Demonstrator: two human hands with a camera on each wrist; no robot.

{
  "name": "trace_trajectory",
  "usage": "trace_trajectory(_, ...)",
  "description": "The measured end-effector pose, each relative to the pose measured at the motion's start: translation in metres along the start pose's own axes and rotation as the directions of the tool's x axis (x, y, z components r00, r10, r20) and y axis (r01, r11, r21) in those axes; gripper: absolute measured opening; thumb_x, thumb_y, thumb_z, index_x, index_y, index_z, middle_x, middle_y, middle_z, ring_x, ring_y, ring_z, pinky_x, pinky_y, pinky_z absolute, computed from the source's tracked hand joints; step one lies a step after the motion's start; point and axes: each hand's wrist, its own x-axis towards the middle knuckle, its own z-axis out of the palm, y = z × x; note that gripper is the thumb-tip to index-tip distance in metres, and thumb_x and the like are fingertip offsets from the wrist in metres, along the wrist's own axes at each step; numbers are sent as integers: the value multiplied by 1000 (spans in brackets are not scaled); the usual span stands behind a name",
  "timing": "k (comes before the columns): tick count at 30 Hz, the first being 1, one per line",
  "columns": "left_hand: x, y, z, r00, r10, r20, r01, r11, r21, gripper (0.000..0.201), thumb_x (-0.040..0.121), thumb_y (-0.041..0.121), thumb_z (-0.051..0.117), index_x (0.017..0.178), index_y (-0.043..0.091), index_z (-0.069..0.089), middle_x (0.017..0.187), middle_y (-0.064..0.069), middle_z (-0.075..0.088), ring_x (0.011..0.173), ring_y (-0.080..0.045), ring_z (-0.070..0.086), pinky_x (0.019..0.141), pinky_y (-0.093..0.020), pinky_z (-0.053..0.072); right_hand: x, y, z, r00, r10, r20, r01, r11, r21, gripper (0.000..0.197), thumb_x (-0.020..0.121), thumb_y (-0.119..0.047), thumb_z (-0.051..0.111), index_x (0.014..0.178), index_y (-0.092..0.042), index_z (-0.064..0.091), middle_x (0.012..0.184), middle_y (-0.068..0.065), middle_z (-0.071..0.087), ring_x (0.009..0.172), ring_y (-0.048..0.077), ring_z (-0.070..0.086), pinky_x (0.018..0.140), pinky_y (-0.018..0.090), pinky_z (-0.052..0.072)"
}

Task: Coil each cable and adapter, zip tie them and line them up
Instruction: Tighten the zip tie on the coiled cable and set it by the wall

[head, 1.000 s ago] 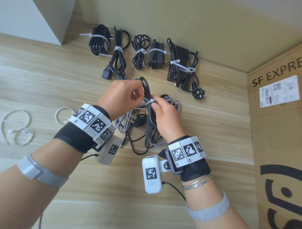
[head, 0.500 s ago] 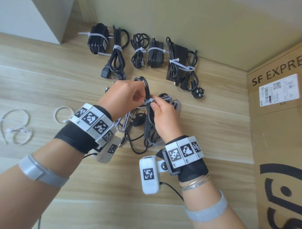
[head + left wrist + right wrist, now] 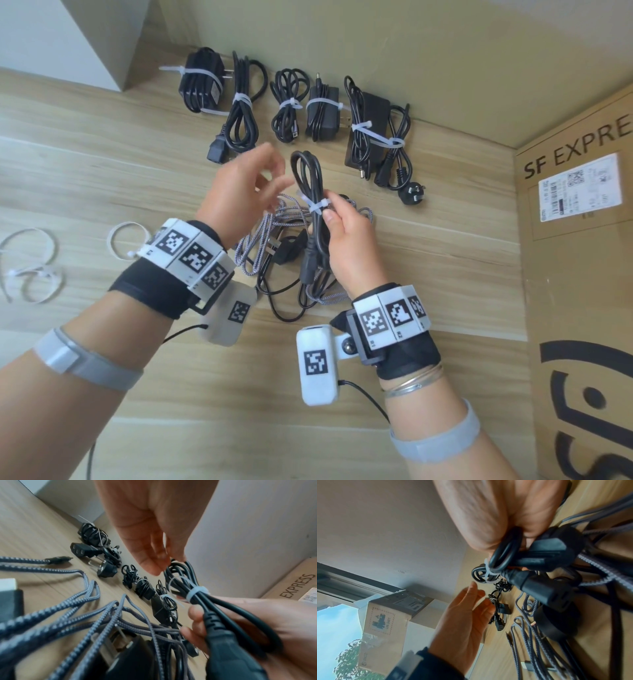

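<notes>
My right hand (image 3: pixel 337 224) (image 3: pixel 240 622) grips a coiled black power cable (image 3: pixel 310 178) (image 3: pixel 185 577) (image 3: pixel 539 561) held above the table, bound at its middle by a white zip tie (image 3: pixel 317 206) (image 3: pixel 197 592) (image 3: pixel 488 574). My left hand (image 3: pixel 250 185) (image 3: pixel 154 540) (image 3: pixel 464 618) hovers just left of the coil with fingers loosely spread, holding nothing. Under both hands lies a tangle of grey braided cable (image 3: pixel 260 236) (image 3: pixel 68 608) and loose black cables with a plug adapter (image 3: pixel 291 250). Several tied bundles (image 3: pixel 322 109) sit in a row by the wall.
Spare white zip ties (image 3: pixel 30 270) (image 3: pixel 123 236) lie on the wooden table (image 3: pixel 85 171) at the left. A cardboard box (image 3: pixel 579 240) stands along the right side. A white block (image 3: pixel 68 34) is at the back left corner.
My left hand has let go of the coiled cable and zip tie and drawn away to the left with fingers spread. The right hand still holds the coil.
</notes>
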Motion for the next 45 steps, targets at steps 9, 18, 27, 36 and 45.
trace_trajectory(9, 2, -9, 4, 903, -288, 319, 407, 811, -421, 13, 88, 11, 55, 78, 12, 63, 71, 5, 71, 75, -5, 69, 74, -16, 55, -6, -3, 2, 1000, -21, 20, 20, 1000, 10, 39, 101, -12, 36, 138, -17, 46, 133, 0, 55, 118, 7, 47, 84, 5, 27)
trace_trajectory(18, 2, 0, 6, 910, -289, 298, 369, 893, -258, 15, 84, 21, 62, 73, 13, 56, 64, 5, 66, 61, -4, 64, 59, -17, 53, 1, -4, 4, 1000, 12, -4, -12, 1000, -20, 51, 99, -17, 41, 147, -25, 26, 117, 12, 62, 106, 24, 54, 80, 23, 36)
trace_trajectory(27, 4, 31, 12, 900, -349, 263, 262, 913, 313, 55, 75, 62, 58, 54, 13, 47, 51, -2, 42, 50, -15, 38, 49, -28, 29, -7, 0, 10, 990, -17, -138, 5, 996, -84, 64, 96, -19, 49, 149, -15, 13, 83, 8, 68, 78, 21, 53, 64, 27, 33)
trace_trajectory(36, 6, 47, 9, 887, -208, 411, 83, 950, 302, 32, 87, 18, 55, 57, 12, 49, 51, -1, 36, 49, -14, 30, 49, -24, 28, -7, -4, -6, 986, 71, -151, -84, 993, -84, 53, 94, -23, 54, 142, -19, 32, 105, 7, 68, 104, 21, 58, 77, 20, 35)
trace_trajectory(45, 9, 70, 10, 843, -96, 530, -46, 967, 249, 31, 90, 14, 50, 61, 8, 43, 53, 0, 29, 46, -10, 25, 45, -18, 26, -1, -2, -22, 984, 93, -153, -122, 974, -191, 41, 95, -21, 51, 135, -17, 43, 128, 7, 57, 119, 25, 51, 94, 30, 37)
